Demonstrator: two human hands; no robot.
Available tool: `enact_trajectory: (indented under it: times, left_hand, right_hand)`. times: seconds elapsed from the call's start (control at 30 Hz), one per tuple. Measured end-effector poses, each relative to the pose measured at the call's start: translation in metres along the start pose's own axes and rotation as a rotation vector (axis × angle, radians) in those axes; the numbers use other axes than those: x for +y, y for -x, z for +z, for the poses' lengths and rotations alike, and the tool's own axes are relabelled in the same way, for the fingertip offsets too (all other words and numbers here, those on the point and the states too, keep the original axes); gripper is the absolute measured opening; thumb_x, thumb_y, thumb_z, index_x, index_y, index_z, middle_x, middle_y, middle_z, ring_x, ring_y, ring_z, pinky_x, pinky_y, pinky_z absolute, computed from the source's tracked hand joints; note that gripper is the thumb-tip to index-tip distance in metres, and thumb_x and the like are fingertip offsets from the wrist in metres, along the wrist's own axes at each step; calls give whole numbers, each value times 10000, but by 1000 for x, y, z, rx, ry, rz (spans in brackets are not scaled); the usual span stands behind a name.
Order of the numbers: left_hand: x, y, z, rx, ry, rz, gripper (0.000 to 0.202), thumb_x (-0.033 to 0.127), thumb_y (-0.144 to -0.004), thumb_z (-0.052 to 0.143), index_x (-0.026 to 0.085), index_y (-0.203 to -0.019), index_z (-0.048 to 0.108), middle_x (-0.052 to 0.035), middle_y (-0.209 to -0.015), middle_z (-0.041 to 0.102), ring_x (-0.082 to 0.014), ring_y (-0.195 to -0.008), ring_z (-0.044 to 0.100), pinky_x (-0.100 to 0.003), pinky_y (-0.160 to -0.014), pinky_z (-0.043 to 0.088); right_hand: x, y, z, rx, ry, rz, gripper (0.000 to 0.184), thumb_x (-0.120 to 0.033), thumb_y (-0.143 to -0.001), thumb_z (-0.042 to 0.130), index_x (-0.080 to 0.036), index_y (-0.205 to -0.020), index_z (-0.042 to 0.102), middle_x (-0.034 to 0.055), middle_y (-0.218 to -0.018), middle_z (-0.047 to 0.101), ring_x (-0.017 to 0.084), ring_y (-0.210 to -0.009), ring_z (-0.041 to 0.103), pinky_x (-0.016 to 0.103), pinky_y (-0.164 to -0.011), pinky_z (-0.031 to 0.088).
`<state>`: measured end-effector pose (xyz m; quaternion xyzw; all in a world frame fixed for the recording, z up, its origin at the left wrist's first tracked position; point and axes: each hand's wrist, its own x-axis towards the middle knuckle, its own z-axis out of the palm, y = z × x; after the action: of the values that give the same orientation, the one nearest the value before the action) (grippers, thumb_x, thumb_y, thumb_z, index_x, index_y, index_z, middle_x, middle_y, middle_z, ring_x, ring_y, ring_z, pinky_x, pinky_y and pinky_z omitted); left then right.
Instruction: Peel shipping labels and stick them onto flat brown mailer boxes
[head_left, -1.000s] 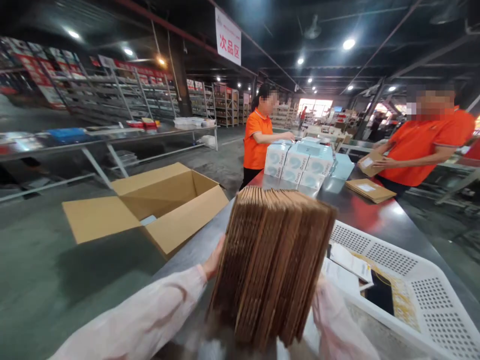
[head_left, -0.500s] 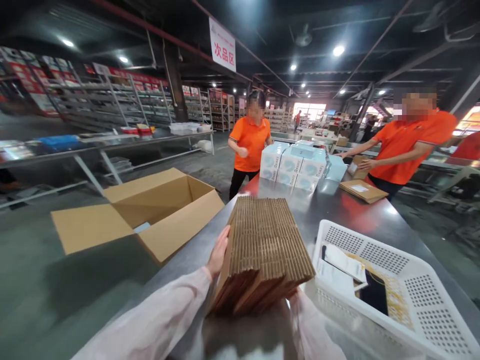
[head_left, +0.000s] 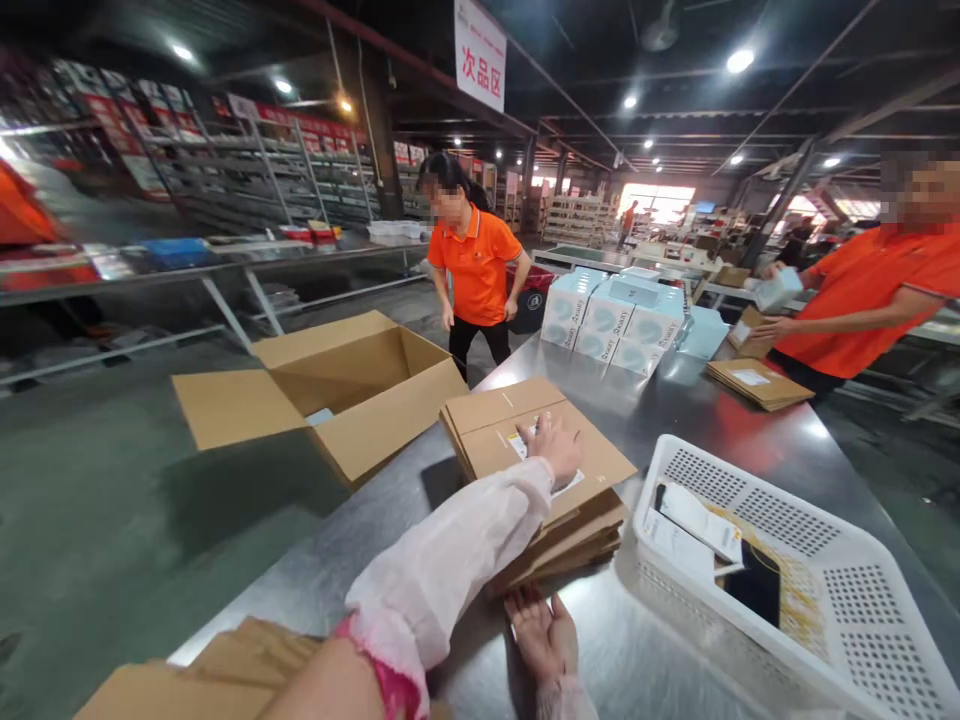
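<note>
A stack of flat-folded cardboard boxes (head_left: 480, 415) lies on the metal table in front of me, its layers slightly fanned and a white label on the top one. My left hand (head_left: 553, 447) rests palm down on the top sheet, over the label, with fingers spread. Below the stack's near edge, my right hand (head_left: 541, 630) is palm up, fingers stretched out and holding nothing; its fingertips are close to the lowest sheets, and I cannot tell whether they touch. More folded cardboard (head_left: 247, 655) sits at the lower left, partly behind my left arm.
A white perforated basket (head_left: 847, 530) with packets and yellow bands stands at right. Light blue boxes (head_left: 600, 320) are stacked farther back. An open carton (head_left: 375, 420) is left of the metal table (head_left: 330, 560). Two people in orange shirts stand beyond; one holds a blue box (head_left: 778, 290).
The cardboard stack has gone from standing on edge between my hands to lying flat. My left hand has moved onto its top. The right-hand co-worker has lifted a blue box.
</note>
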<state>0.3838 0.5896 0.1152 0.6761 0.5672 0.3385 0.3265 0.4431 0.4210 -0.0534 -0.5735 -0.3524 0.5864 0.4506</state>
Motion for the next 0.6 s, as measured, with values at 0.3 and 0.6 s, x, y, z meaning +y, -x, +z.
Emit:
enact_trajectory:
  times: [0.3, 0.6]
  left_hand:
    - [12, 158, -181, 49, 361, -118, 410, 290, -890, 411, 127, -1259, 485, -159, -1306, 535, -235, -1160, 533, -341, -909, 451]
    - [-121, 573, -256, 787, 483, -800, 649, 672, -578, 634, 161, -975, 600, -113, -940, 668, -241, -820, 626, -345, -727, 454]
  right_hand:
    - [-27, 101, -59, 269, -777, 380, 146, -247, -674, 584, -240, -820, 587, 2, -802, 657, 151, -745, 668, 305, -718, 549]
    - [79, 247, 64, -298, -90, 677, 457, -717, -692, 380, -309, -830, 535, -9, -668, 668, 249, -659, 677, 454, -636, 523]
